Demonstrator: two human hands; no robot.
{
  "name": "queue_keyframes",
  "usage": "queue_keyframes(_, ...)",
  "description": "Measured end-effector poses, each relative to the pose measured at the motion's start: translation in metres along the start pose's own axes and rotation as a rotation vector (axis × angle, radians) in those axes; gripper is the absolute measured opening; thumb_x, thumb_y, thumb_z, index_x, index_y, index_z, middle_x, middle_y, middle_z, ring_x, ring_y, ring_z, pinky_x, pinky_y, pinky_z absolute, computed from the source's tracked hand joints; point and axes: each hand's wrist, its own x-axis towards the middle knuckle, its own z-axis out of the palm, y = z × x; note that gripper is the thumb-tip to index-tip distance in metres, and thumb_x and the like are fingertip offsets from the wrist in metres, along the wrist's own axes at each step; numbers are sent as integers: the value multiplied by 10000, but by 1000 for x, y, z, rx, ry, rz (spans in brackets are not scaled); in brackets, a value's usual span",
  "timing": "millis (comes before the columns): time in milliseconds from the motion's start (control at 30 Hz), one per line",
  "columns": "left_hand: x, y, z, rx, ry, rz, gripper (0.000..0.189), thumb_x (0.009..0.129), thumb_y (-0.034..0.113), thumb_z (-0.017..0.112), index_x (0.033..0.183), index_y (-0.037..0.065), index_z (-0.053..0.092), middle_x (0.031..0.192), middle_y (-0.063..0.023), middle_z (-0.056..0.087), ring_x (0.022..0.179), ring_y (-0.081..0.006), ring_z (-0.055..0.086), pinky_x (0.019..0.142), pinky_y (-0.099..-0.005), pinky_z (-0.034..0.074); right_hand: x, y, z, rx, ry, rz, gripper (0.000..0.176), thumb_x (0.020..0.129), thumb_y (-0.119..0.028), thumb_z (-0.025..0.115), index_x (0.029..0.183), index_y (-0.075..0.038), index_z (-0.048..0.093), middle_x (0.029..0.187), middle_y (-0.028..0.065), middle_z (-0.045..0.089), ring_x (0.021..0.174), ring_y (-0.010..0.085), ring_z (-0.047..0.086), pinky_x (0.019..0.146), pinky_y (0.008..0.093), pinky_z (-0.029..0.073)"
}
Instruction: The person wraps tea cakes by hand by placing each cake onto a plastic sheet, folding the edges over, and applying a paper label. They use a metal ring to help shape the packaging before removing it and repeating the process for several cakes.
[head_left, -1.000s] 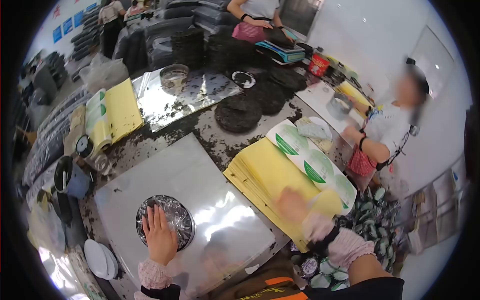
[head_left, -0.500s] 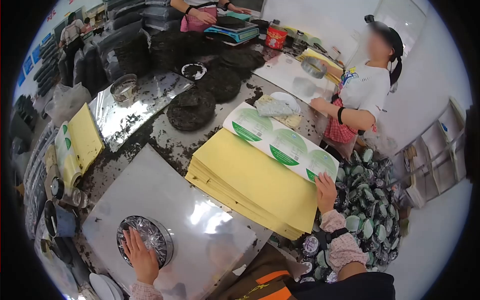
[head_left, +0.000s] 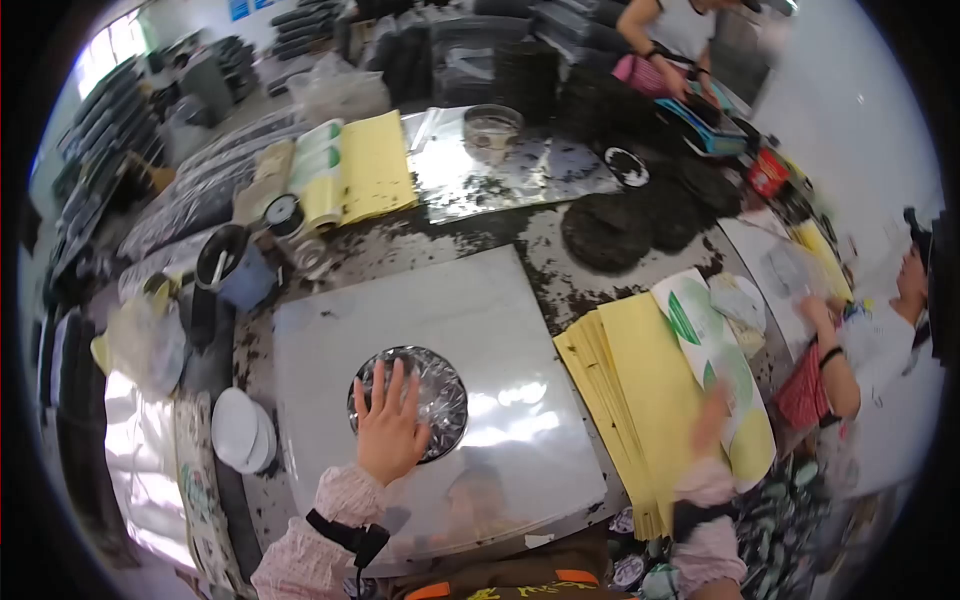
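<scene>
My left hand [head_left: 392, 430] lies with spread fingers on a round, plastic-wrapped dark disc [head_left: 440, 395] inside a ring. The disc rests on a shiny metal sheet [head_left: 540, 340]. To the right, my right hand [head_left: 712, 425], blurred by motion, is over the stack of yellow paper [head_left: 645, 400], near the edge of a white sheet with green round prints [head_left: 690, 310]. Its fingers are too smeared to tell whether they hold anything.
Dark round cakes [head_left: 605, 232] and loose dark leaves lie behind. White lids [head_left: 240, 430] and a blue-grey jug [head_left: 240, 270] stand left. One co-worker [head_left: 850, 370] is at the right, another [head_left: 670, 45] at the back. Wrapped discs [head_left: 800, 520] are heaped lower right.
The view has swung left, shifting the table rightward in the frame. My left hand stays on the wrapped disc. My right hand has moved from the printed sheet's outer corner toward its near edge.
</scene>
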Motion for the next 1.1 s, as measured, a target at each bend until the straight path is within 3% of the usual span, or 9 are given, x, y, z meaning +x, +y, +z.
queue_keyframes(100, -1, -2, 3, -85, 11, -24, 660, 878, 303, 589, 1468, 32, 472, 1592, -238, 308, 1511, -449, 178, 1194, -647, 118, -12, -131, 124, 76, -579, -384, 742, 873, -468, 700, 1411, -1, 493, 1318, 201, 574, 1238, 422, 528, 1038, 494, 432)
queue_keyframes(200, -4, -13, 20, -267, 74, 51, 612, 893, 385, 612, 1425, 91, 543, 1511, -163, 472, 1473, -385, 314, 1195, -620, 155, -29, -187, 180, 188, -682, -926, 945, 820, -491, 726, 1493, 64, 363, 1527, 271, 393, 1450, 401, 358, 1180, 490, 320)
queue_keyframes(400, -4, -15, 24, -296, 109, 39, 586, 883, 411, 674, 1403, 158, 577, 1432, -84, 576, 1401, -325, 437, 1168, -590, 206, -38, -203, 185, 2, -873, -973, 947, 912, -611, 581, 1515, 70, 318, 1540, 272, 382, 1463, 397, 342, 1192, 521, 279)
queue_keyframes(500, -13, -15, 27, -602, 2, -11, 598, 900, 409, 652, 1433, 160, 545, 1462, -87, 548, 1430, -325, 398, 1188, -585, 176, -20, -213, 207, 342, -824, -811, 907, 922, -548, 593, 1501, 94, 319, 1533, 294, 374, 1463, 394, 338, 1201, 521, 252)
queue_keyframes(600, -6, -19, 16, -769, -40, -61, 626, 922, 402, 616, 1476, 136, 493, 1520, -109, 487, 1457, -339, 359, 1201, -526, 209, -21, -220, 249, 982, -1015, -8, 867, 962, -505, 552, 1517, 101, 277, 1553, 310, 328, 1474, 430, 294, 1209, 539, 206)
queue_keyframes(700, -5, -23, 11, -522, 117, -25, 633, 920, 332, 617, 1481, 80, 467, 1546, -140, 448, 1451, -353, 369, 1198, -472, 263, -42, -224, 260, 539, -806, -579, 790, 995, -440, 508, 1534, 79, 258, 1585, 301, 273, 1484, 466, 244, 1213, 539, 183)
queue_keyframes(833, -10, -32, 19, -381, 285, 78, 615, 879, 213, 655, 1436, 14, 485, 1529, -189, 447, 1447, -355, 386, 1187, -486, 294, -58, -242, 253, -12, -818, -948, 733, 946, -436, 531, 1567, -108, 318, 1625, 238, 249, 1521, 447, 161, 1166, 689, 114)
queue_keyframes(933, -3, -26, 19, -354, 359, 215, 553, 869, 117, 654, 1390, -21, 527, 1458, -223, 508, 1397, -377, 442, 1165, -489, 335, -63, -239, 265, -57, -823, -973, 721, 912, -470, 548, 1541, -158, 384, 1629, 229, 240, 1529, 452, 123, 1136, 744, 77)
queue_keyframes(1100, 21, -45, 19, -995, 278, -272, 409, 990, 154, 536, 1365, -9, 552, 1369, -164, 592, 1315, -291, 528, 1128, -396, 384, -50, -242, 253, 10, -1076, -869, 737, 895, -515, 580, 1478, -80, 457, 1623, 238, 242, 1531, 465, 77, 1133, 750, 1)
